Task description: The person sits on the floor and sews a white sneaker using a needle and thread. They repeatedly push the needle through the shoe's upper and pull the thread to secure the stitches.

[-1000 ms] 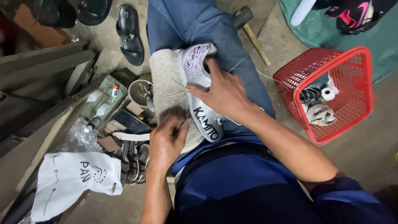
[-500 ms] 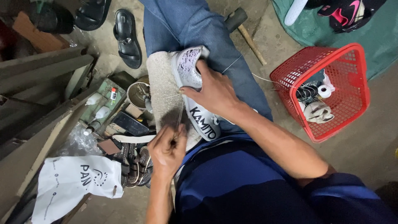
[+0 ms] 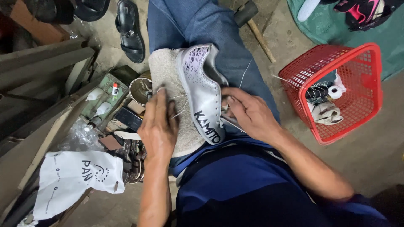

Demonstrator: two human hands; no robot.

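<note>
I see the silver shoe (image 3: 202, 90) lying on a beige cloth (image 3: 166, 80) across my lap, over the blue jeans (image 3: 198, 21). My right hand (image 3: 248, 113) has its grip closed on the shoe's near edge, while my left hand (image 3: 159, 128) rests on the cloth just beside the shoe, fingers pinched on what I think is a white thread (image 3: 179, 112), though it is too thin to be sure. A red basket (image 3: 357, 101) stands on the floor to my right.
</note>
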